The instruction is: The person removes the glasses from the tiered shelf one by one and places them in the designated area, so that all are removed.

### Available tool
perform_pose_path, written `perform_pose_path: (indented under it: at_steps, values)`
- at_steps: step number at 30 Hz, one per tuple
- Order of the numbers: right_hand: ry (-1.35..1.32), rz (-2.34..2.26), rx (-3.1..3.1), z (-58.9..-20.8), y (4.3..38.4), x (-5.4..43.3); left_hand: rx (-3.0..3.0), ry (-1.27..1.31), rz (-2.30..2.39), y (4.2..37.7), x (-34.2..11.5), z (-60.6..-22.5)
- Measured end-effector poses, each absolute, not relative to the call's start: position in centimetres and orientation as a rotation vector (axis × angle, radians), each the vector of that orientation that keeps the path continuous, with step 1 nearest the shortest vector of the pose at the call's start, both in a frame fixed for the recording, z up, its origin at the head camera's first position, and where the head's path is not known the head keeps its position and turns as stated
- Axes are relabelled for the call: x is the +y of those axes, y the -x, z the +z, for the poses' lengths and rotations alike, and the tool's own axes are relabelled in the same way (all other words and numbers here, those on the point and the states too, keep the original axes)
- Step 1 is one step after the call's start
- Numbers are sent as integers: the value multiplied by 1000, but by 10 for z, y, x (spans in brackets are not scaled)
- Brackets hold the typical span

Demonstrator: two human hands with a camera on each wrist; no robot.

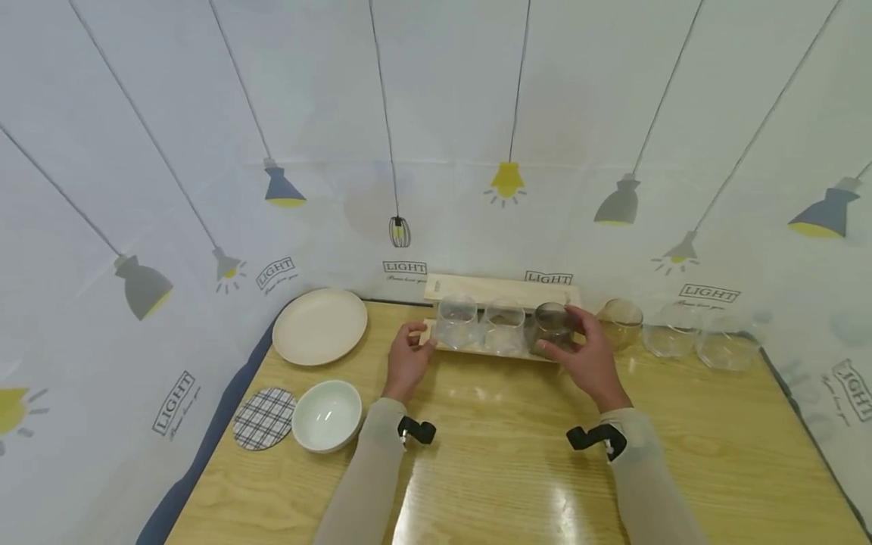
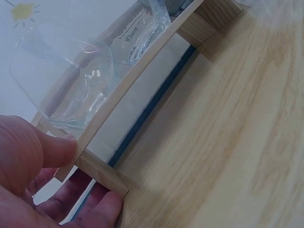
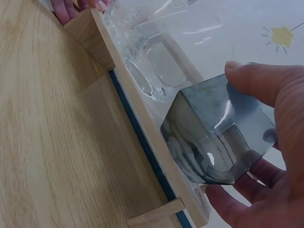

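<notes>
I'm holding the smoky faceted glass tumbler (image 1: 551,327) at the wooden rack's (image 2: 102,174) right end, my right hand (image 1: 591,362) curving round its sides, likely the surest hold on slick, fragile glass; my left hand (image 1: 407,362) is gripping the rack's left end.

The rack (image 1: 506,290) is pale wood in two tiers and stands near the middle of the desk's (image 1: 490,454) far edge, its length parallel to that edge. The front shelf (image 2: 127,90) is raised on wooden blocks (image 2: 104,173); the back board sits higher. The dark glass (image 1: 549,325) is smoke-grey, translucent and faceted, mouth up, at the shelf's right end; full base contact cannot be confirmed. Two clear glasses (image 1: 502,333) stand upright on the same shelf: one at the left end, one mid-length.
</notes>
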State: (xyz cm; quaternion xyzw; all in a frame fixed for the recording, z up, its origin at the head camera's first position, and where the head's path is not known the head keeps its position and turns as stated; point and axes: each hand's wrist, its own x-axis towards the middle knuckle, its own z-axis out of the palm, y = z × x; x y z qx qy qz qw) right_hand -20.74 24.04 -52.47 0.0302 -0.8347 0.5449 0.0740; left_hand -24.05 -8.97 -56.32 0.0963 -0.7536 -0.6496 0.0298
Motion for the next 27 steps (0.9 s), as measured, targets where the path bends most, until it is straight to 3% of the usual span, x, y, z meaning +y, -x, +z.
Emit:
perform_pose_path:
  at_steps: [17, 27]
  values:
    - [-83, 1654, -2564, -516, 204, 246, -2353, -314, -1987, 241, -91, -562]
    - [-103, 1575, -2603, -510, 178, 269, -2350, -324, -1985, 238, -89, -559]
